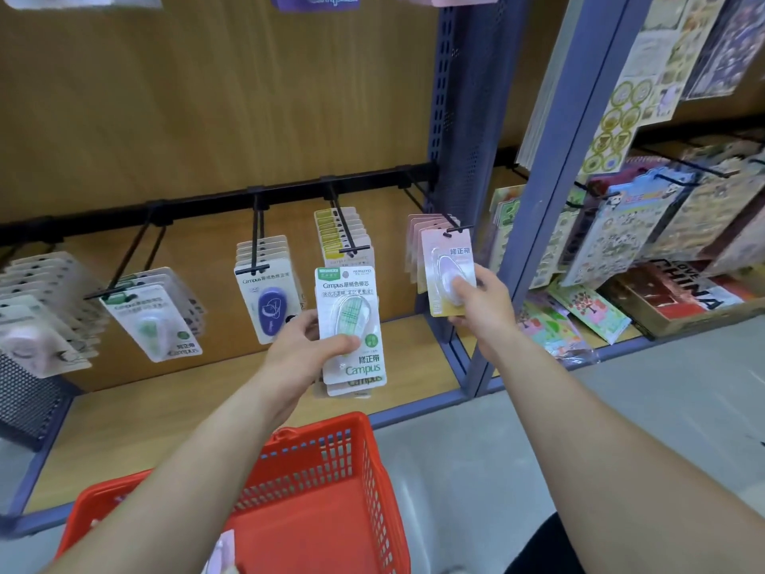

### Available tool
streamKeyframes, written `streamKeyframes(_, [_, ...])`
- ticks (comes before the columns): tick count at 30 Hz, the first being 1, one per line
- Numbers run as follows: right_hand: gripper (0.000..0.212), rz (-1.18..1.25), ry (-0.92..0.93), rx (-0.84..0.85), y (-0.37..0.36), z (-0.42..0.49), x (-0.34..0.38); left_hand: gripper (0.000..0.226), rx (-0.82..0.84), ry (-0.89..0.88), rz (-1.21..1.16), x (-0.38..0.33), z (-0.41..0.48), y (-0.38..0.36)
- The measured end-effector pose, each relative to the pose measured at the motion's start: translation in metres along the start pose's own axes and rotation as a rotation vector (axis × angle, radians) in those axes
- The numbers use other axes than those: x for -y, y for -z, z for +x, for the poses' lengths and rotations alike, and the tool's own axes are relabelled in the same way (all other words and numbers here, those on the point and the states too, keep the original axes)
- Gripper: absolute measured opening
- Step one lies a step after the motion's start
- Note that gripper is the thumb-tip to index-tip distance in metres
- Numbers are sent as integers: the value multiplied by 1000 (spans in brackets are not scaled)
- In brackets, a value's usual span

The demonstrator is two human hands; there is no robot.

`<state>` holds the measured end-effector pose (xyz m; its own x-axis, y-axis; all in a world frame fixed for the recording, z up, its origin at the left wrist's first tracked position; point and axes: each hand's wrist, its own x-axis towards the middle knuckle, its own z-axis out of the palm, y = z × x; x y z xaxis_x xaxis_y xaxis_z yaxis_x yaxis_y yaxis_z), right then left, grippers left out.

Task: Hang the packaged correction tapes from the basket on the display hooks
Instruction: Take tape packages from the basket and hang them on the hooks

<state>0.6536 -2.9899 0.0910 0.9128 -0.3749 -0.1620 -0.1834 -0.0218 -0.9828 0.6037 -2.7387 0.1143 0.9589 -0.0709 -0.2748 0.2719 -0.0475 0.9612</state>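
Note:
My left hand point(308, 345) grips a small stack of green-and-white correction tape packs point(352, 321), held upright in front of the shelf. My right hand point(480, 300) pinches a pink correction tape pack point(447, 275) whose top hole sits at the tip of the rightmost hook point(455, 225), in front of other pink packs. A red basket point(314, 490) stands below my arms; one more pack point(221, 553) shows at its near edge. Other hooks on the black rail point(207, 200) carry purple point(269, 300), yellow point(343, 238) and green packs point(153, 321).
A blue shelf upright point(459, 118) stands just right of the pink packs. Sticker sheets point(621, 234) hang in the bay to the right, with books point(683, 296) lying beneath. A black mesh holder point(29, 408) sits at the far left on the wooden shelf.

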Motion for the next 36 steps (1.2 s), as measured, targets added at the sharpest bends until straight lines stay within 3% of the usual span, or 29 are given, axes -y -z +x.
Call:
streamKeyframes(5, [62,-532,-26,-117,1,6,1,44,2,1,-20,1,-2,3])
streamKeyframes(7, [50,-547,36,-121,-2,-6,10,43,-3,2,-40,0,-3,7])
streamKeyframes(10, [22,-360,112,204,-16,-42,27,40,3,-12,-96,-2,-7,13])
streamKeyframes(12, [21,-297,49,503,-30,-72,33,40,12,-24,-126,-2,-11,15])
streamKeyframes(14, [26,-259,8,652,-44,-92,31,44,37,-39,-139,-1,-15,17])
streamKeyframes(19, [36,-200,61,602,-62,-113,33,55,53,-107,-105,-5,-33,26])
streamKeyframes(24, [33,-140,117,614,-83,-137,44,37,53,-180,-30,-15,-54,53])
streamKeyframes(31, [26,10,13,634,-136,-181,54,49,7,-187,97,-25,-92,126])
streamKeyframes(36, [27,38,-35,630,-183,-194,44,42,-161,-140,132,-13,-115,187])
